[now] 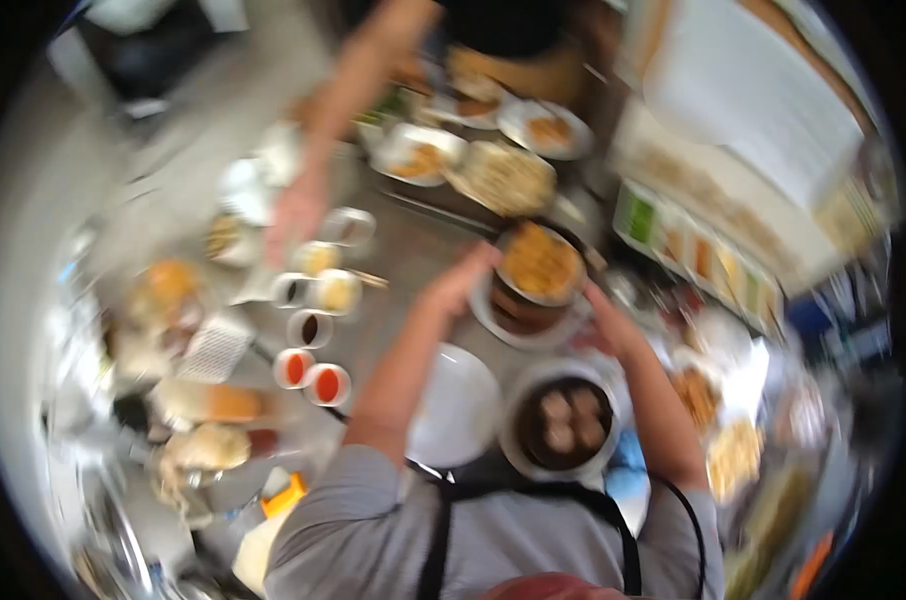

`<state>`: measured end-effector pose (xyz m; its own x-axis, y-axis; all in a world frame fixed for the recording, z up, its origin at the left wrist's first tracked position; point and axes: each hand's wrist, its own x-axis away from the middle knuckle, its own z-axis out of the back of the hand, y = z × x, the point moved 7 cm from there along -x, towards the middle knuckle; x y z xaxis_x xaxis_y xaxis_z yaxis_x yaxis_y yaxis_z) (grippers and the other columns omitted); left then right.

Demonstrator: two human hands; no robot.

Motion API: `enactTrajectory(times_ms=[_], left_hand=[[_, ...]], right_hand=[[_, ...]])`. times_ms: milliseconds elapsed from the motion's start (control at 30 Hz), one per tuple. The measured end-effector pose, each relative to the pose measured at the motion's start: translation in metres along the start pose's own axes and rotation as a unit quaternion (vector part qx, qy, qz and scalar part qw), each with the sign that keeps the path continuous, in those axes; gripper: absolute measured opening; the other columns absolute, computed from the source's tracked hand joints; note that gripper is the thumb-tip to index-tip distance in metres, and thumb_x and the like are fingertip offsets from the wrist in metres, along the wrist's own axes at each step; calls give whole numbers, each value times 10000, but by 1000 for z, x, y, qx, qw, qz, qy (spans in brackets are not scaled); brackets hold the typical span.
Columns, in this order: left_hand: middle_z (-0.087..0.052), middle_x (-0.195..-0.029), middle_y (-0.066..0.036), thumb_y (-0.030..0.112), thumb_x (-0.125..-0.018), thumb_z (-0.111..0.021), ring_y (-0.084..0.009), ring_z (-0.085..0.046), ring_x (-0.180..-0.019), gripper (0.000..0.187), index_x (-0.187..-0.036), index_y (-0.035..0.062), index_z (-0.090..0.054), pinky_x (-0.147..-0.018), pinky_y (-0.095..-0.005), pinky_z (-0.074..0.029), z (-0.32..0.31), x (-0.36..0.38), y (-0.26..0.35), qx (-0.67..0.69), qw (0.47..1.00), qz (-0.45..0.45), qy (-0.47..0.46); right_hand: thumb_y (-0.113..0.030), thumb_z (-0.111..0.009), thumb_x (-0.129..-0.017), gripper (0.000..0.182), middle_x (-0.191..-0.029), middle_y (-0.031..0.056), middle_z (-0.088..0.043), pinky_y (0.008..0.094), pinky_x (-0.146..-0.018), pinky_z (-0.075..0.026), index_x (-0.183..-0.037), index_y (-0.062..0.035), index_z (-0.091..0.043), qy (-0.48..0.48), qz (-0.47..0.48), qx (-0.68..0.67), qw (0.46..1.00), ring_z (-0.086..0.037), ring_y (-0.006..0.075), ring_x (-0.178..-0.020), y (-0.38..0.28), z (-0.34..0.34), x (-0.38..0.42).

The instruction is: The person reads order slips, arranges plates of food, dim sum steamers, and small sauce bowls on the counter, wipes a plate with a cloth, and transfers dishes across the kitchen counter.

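Note:
A white plate [493, 318] bears a dark round container [518, 312] with a bowl of yellow-orange pieces of food [541, 260] at its top. My left hand [470, 275] is curled at the plate's left side, and my right hand [600, 300] at its right. Blur and the container hide most of my fingertips. Closer to my body, a bare white plate [455, 405] lies between my forearms. Beside it stands a round dark dish with several pale round pieces [570, 422] inside a white rim.
Another person's arm [323, 150] reaches in from the top over small cups of sauce [328, 384]. Plates of food [418, 155] and a flat pale food piece [508, 178] stand at the back. A compartment tray [693, 255] is on the right; bottles [213, 400] lie left.

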<state>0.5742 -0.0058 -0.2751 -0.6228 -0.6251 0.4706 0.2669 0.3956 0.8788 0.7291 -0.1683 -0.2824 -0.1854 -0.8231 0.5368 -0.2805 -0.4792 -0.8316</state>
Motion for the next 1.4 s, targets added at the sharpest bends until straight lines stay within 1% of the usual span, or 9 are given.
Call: enactTrajectory(times_ms=[133,267,400,433,500,533,700,933,1400], left_hand=[[-36,-1379,-87,614,-730,-410,-246,-55,-1258,882,-1320,98,-6,-994,-397,-141,21,-25,-22,39,999,1,-34],[-423,-1161,-56,526,-750,-476,-161,-457,-996,710,-1264,86,-259,-760,-330,-425,72,49,73,-126,988,-86,13],[-552,-830,-25,299,-780,-532,-120,-542,-729,431,-1126,73,-410,-575,-228,-424,178,128,190,-148,937,-262,177],[-551,-817,-31,279,-784,-509,-127,-545,-731,366,-1080,76,-435,-565,-231,-417,189,189,241,-172,848,-446,230],[-522,-693,-34,244,-787,-490,-133,-526,-620,175,-847,84,-451,-506,-233,-394,237,279,302,-185,713,-520,432],[-491,-624,-34,221,-780,-503,-142,-496,-531,152,-795,82,-441,-463,-254,-386,259,313,326,-25,725,-592,352],[-472,-694,-41,165,-713,-613,-140,-466,-562,270,-905,45,-465,-437,-258,-383,314,445,380,153,531,-618,559],[-529,-782,-86,102,-728,-579,-165,-535,-608,250,-935,2,-480,-454,-233,-399,329,463,416,148,622,-583,502],[-543,-715,-70,26,-723,-526,-113,-528,-555,178,-883,-32,-475,-460,-188,-397,291,408,358,88,590,-646,477]], right_hand=[[-703,-359,-674,808,-1317,272,-62,575,-772,-347,-1303,-333,-12,5,-76,3,997,-380,546,-977,24,7,-17],[-682,-370,-688,843,-1301,238,-171,539,-744,-375,-1315,-222,-44,35,-83,46,995,-461,468,-943,7,7,-1],[-687,-356,-690,861,-1304,227,-186,531,-771,-365,-1320,-202,-25,52,-46,60,996,-468,449,-952,5,28,3],[-682,-352,-697,845,-1296,212,-219,499,-751,-385,-1319,-189,-63,63,-21,68,996,-496,406,-930,-7,22,19],[-681,-348,-700,825,-1279,203,-255,471,-728,-397,-1316,-196,-92,70,11,61,996,-512,380,-906,-19,25,35],[-680,-346,-701,815,-1271,198,-274,457,-716,-403,-1314,-199,-107,74,27,56,995,-520,367,-893,-22,27,42],[-564,-317,-797,622,-1197,166,-373,317,-562,-421,-1298,-224,-175,110,76,43,990,-559,225,-715,-35,32,70],[-569,-330,-791,639,-1192,161,-373,290,-553,-415,-1301,-211,-187,144,97,29,984,-558,203,-696,-28,38,93],[-492,-357,-823,577,-1101,121,-428,255,-528,-406,-1295,-202,-197,151,104,16,983,-551,167,-654,-21,33,109]])
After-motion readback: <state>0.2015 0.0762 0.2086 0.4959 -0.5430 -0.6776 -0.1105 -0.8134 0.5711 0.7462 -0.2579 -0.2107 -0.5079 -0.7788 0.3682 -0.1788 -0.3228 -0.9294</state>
